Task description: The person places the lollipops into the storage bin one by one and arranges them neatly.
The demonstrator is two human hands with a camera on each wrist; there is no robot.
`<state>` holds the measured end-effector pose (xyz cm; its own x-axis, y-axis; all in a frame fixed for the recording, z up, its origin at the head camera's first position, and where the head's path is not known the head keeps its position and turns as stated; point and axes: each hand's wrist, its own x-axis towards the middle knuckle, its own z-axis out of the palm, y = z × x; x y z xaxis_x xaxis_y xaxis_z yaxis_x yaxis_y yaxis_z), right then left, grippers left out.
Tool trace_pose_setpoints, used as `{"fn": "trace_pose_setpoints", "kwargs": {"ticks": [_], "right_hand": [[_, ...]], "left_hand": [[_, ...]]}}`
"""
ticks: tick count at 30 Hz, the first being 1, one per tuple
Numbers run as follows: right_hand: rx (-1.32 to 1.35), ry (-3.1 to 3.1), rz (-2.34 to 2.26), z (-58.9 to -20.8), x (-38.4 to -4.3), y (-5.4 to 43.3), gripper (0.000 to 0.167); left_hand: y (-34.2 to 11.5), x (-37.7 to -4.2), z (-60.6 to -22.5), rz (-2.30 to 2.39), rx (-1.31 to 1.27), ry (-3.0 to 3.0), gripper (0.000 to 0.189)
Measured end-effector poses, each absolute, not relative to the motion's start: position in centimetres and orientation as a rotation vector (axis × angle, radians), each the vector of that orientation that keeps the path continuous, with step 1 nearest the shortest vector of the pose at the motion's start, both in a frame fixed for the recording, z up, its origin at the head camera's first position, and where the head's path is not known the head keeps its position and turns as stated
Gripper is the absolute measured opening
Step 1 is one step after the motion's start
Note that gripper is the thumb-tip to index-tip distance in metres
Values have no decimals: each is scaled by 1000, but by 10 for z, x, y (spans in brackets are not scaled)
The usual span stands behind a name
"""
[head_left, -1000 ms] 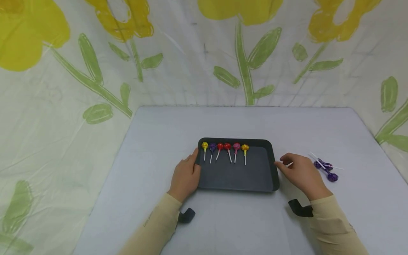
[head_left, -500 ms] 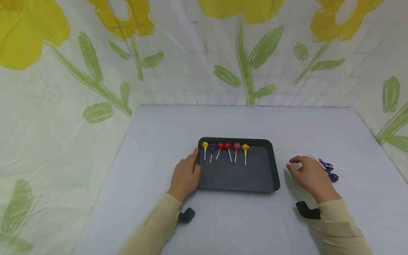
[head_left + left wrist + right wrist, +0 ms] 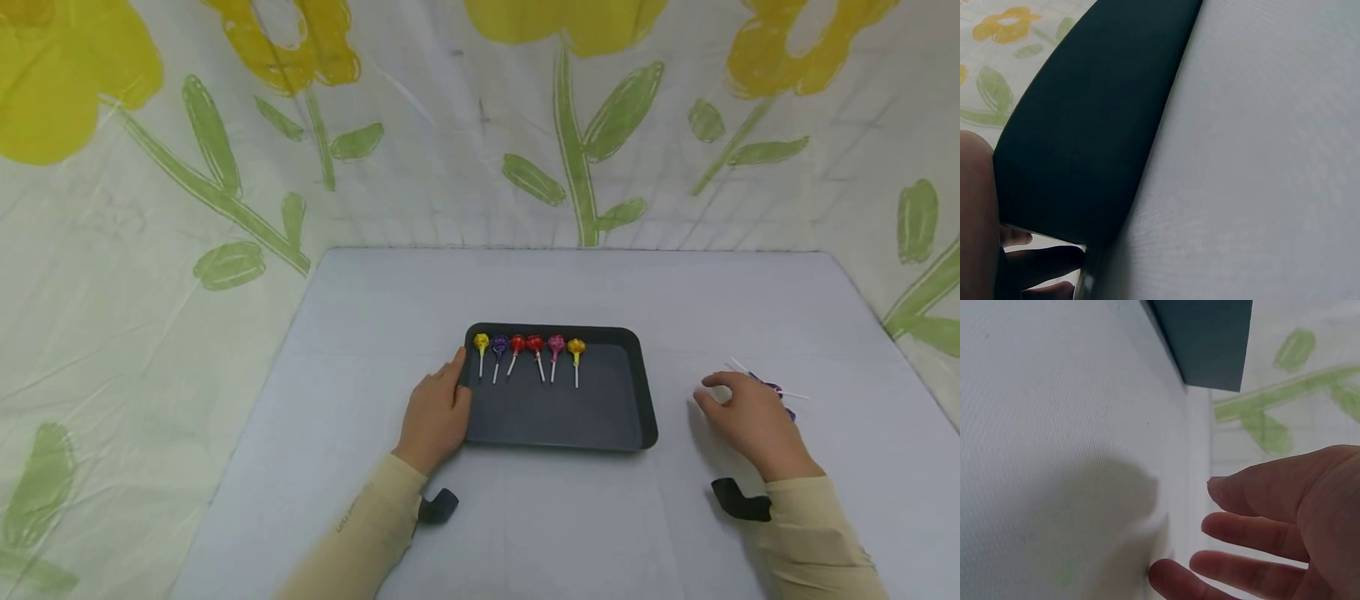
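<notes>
A dark baking tray (image 3: 558,421) lies mid-table. Along its far side runs a row of lollipops: yellow (image 3: 482,342), purple (image 3: 500,343), two red ones (image 3: 535,342), pink (image 3: 556,342) and orange-yellow (image 3: 576,346), sticks toward me. My left hand (image 3: 437,412) grips the tray's left edge; in the left wrist view its thumb (image 3: 975,212) and fingers (image 3: 1047,262) are at the tray wall. My right hand (image 3: 757,421) hovers right of the tray, thumb and fingers apart, holding nothing. Behind it, loose purple lollipops (image 3: 774,387) are partly hidden.
The white table (image 3: 420,292) ends at a backdrop sheet (image 3: 450,150) painted with yellow flowers and green leaves. Dark wrist mounts (image 3: 438,507) stick out from both sleeves. In the right wrist view, a corner of the tray (image 3: 1213,350) shows at the top.
My right hand has moved away from the tray's right edge, rightward to the loose purple lollipops, and now covers more of them. The left hand and tray have stayed put.
</notes>
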<state>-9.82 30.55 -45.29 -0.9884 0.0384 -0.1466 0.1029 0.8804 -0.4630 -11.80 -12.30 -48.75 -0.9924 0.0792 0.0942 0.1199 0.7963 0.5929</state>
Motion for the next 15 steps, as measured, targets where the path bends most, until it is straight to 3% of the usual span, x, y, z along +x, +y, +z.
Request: {"fn": "trace_pose_setpoints", "kwargs": {"ticks": [15], "right_hand": [[164, 3016, -719, -458, -94, 322, 47]], "left_hand": [[-124, -118, -489, -969, -161, -2911, 57]]}}
